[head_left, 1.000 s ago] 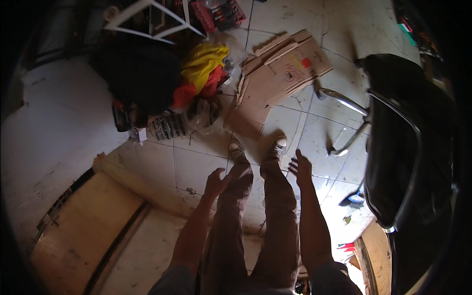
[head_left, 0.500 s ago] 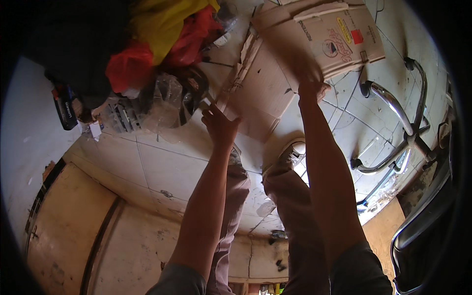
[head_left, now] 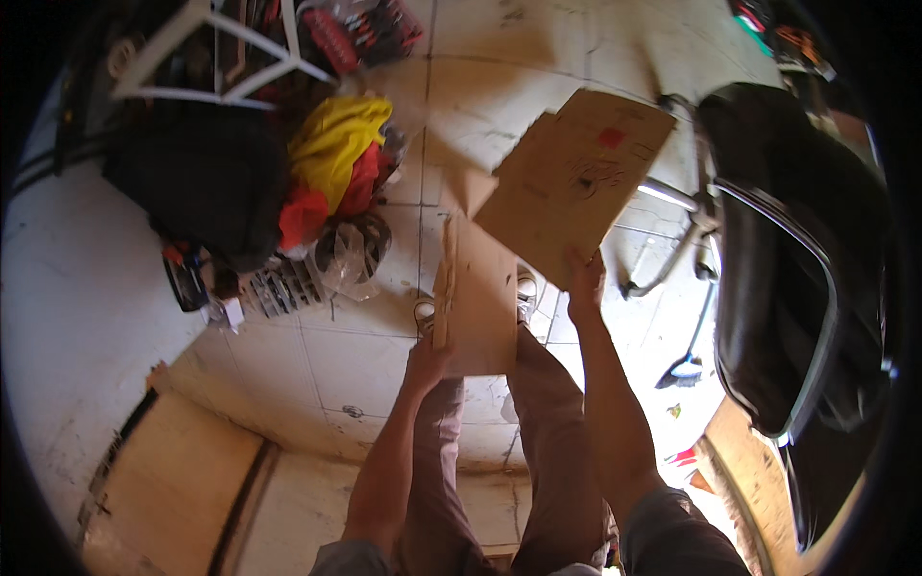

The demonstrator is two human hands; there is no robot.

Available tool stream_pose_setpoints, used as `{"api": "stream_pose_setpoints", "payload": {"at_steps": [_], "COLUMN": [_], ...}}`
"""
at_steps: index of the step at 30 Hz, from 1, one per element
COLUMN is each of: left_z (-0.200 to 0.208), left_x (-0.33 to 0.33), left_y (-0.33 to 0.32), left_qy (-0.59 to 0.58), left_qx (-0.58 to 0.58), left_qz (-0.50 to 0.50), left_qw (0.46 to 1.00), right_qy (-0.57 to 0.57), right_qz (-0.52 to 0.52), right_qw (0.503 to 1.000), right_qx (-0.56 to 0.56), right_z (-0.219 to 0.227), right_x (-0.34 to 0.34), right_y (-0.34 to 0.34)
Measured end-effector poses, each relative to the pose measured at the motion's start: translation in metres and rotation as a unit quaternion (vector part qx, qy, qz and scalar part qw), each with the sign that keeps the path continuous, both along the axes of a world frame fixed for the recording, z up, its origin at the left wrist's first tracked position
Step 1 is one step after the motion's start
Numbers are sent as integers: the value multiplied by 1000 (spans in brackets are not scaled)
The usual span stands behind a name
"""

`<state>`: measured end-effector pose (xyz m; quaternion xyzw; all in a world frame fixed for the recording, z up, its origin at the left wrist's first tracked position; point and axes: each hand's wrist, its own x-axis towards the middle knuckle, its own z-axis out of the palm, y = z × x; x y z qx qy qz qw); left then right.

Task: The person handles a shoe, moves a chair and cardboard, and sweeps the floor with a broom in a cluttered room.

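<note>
A brown cardboard box, opened out flat, is lifted off the floor in front of my legs. Its narrower plain panel (head_left: 480, 298) hangs over my shins, and its wider printed panel (head_left: 576, 173), with a red patch, tilts up to the right. My left hand (head_left: 429, 361) grips the near left corner of the plain panel. With my right hand (head_left: 587, 278) I pinch the printed panel's near edge, the thumb on top. Whether the two panels are still joined at the far side is hard to tell. A torn flap runs along the plain panel's left edge.
At the left lie a yellow cloth (head_left: 341, 144), a red bag (head_left: 305, 219), clear plastic (head_left: 353, 264) and a black bag (head_left: 206, 182). A white frame (head_left: 230, 91) stands beyond. On the right are a black chair (head_left: 768, 250) and a blue broom (head_left: 684, 370).
The cardboard has come up off the floor toward me. My left hand, open beside it before, now holds its corner. My view has shifted, showing more of the room.
</note>
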<state>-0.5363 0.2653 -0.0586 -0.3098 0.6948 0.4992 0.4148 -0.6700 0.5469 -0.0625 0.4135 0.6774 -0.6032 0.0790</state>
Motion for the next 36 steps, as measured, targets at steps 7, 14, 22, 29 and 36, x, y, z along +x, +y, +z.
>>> {"api": "stream_pose_setpoints", "payload": {"at_steps": [7, 14, 22, 29, 36], "left_z": [167, 331, 364, 416, 481], "left_x": [9, 5, 146, 247, 384], "left_y": [7, 91, 134, 211, 312], "left_qy": [169, 209, -155, -355, -336], "left_qx": [-68, 52, 296, 346, 363], "left_qz": [-178, -325, -201, -286, -380], "left_qw": [967, 921, 921, 820, 781], "right_qy": [-61, -45, -17, 5, -86], "right_qz": [241, 391, 407, 209, -12], "right_qw": [914, 883, 879, 974, 946], "right_qx": [320, 256, 248, 86, 313], "right_z": [189, 349, 406, 517, 547], "right_x": [86, 183, 359, 536, 676], "right_y": [10, -24, 10, 39, 62]}}
